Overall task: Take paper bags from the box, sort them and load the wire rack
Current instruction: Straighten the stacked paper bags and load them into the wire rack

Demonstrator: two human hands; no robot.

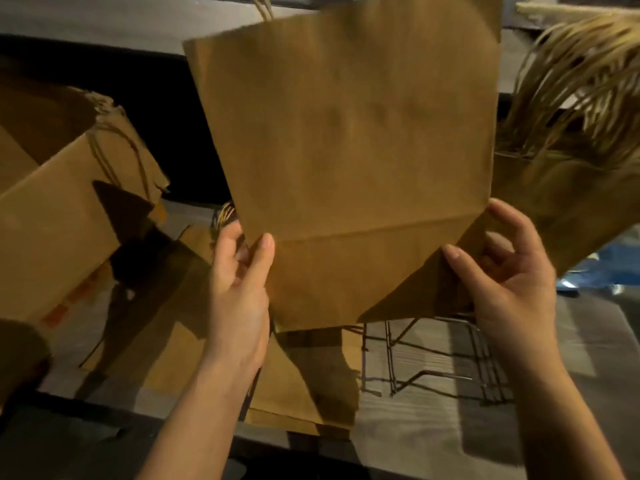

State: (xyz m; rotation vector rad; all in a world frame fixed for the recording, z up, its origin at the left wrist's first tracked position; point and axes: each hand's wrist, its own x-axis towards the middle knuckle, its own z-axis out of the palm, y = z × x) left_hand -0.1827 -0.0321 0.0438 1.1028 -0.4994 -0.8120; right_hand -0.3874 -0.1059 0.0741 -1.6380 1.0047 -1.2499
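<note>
**Paper bag (346,150) held flat, base toward me**

I hold it up over the near edge of the desk (415,420). Its long axis runs away from me, with the folded base nearest and the handle (264,6) at the far end. My left hand (239,285) pinches its lower left edge, and my right hand (509,282) pinches the folded right corner. The wire rack (433,358) stands below. Orange print on the box (59,220), at the desk's left edge, is too blurred to read.

Left hand (239,271) and right hand (502,275) raised, thumbs toward camera, each pinching the paper bag (346,133)
</note>
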